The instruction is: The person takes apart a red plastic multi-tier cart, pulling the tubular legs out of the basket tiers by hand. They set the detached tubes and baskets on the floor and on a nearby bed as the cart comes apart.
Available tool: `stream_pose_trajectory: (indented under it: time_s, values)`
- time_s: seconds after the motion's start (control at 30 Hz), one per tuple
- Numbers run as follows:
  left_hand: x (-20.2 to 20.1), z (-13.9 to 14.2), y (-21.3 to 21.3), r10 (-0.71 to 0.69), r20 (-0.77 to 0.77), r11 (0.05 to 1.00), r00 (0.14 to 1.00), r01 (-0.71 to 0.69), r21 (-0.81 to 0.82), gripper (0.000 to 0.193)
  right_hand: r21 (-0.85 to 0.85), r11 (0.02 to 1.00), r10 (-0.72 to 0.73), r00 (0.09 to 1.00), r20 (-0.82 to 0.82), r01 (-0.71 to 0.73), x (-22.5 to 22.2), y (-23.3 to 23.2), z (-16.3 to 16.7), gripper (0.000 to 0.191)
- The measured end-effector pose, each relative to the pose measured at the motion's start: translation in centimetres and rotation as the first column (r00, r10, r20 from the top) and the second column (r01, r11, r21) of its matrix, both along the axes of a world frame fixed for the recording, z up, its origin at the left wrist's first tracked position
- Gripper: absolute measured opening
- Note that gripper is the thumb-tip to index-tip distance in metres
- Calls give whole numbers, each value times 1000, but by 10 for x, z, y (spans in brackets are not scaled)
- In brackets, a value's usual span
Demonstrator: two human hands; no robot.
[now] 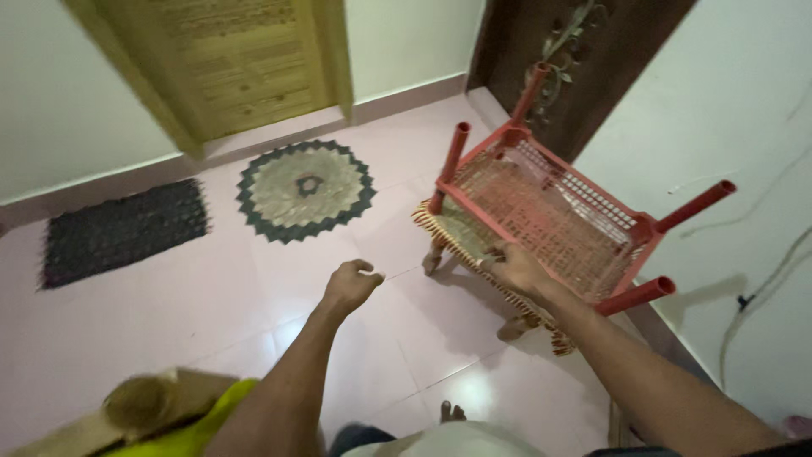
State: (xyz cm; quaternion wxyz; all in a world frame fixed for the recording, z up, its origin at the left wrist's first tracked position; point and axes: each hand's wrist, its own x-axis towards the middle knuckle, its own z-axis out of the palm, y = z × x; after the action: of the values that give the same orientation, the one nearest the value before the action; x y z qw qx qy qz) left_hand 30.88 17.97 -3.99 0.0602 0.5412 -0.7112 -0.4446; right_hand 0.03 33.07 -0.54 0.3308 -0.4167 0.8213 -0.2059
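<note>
A red plastic stool (558, 211) lies upside down, its legs pointing up, on top of a low woven stool (474, 245) with wooden legs. My right hand (513, 268) grips the near rim of the red stool where it meets the woven one. My left hand (351, 285) hangs in the air to the left of both stools, fingers curled and holding nothing.
A round woven mat (305, 190) and a dark rectangular mat (123, 230) lie on the pink tiled floor before a yellow-green door (228, 59). A dark carved door (575, 59) stands behind the stools. A white wall (736, 169) with cables runs along the right.
</note>
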Motion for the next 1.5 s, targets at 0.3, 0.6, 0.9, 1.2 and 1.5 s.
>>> stream_pose_trajectory:
  time_s: [0.3,0.6,0.9,1.2,1.5]
  values:
    - [-141,36,-106,-305,-220,952,927,289,-102,66,-15,954,-294,948,117,298,-40,-38,-24,59]
    - [-241,33,-235,-768,-270,638,581,664,-389,93,-536,752,-324,923,208,384,-19,-175,-81,58]
    - [-289,34,-254,-812,-541,485,217,765,-422,77,-602,401,-809,575,120,690,0,-238,-111,40]
    - [-307,-17,-213,-608,-794,540,-22,721,-434,48,-908,207,-713,692,116,365,3,-250,-140,51]
    - [-323,-15,-196,-591,-796,531,-133,678,-508,41,-918,179,-687,713,141,354,-19,-241,-139,41]
